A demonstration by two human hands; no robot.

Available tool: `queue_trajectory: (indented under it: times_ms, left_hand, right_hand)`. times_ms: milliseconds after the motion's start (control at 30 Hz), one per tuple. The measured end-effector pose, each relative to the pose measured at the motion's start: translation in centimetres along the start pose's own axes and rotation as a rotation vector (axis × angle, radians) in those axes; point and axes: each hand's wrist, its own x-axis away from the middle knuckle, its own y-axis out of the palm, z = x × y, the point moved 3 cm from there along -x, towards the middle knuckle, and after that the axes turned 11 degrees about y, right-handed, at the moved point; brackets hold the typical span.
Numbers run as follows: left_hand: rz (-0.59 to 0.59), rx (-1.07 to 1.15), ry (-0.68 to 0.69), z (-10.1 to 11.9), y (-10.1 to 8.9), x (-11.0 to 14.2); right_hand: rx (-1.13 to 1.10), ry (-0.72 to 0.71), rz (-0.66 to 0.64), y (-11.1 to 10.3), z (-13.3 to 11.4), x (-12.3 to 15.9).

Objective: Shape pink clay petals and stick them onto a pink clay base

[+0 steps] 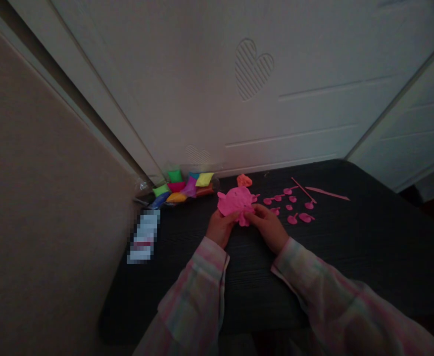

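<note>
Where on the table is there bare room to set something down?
Bare table shows between the pink pieces and right sleeve, widening rightward; between the left sleeve and pixelated rectangle; and between both sleeves. Most crowded: around the left hand and right hand holding the pink shape, with colored packets, orange lump and pieces nearby.

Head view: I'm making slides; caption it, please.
Left hand and right hand hold a pink shape at a dark table, near pink pieces and colourful packets.

the light is dim, the table (252,291) sinks into near-black, and a bright rectangle (144,232) looks pixelated.
</note>
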Motion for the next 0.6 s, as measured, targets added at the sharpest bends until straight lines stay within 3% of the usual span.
queue_trajectory:
  times_ms: [300, 600]
  left_hand:
    - [-0.015, -0.058, 0.021, -0.1, 0.1, 0.1]
    - [-0.029, -0.158, 0.129, -0.6, -0.9, -0.3]
  right_hand:
    - [-0.05, -0.002, 0.045, 0.1, -0.3, 0.0]
    - [-0.107, 0.02, 0.045, 0.2, -0.2, 0.1]
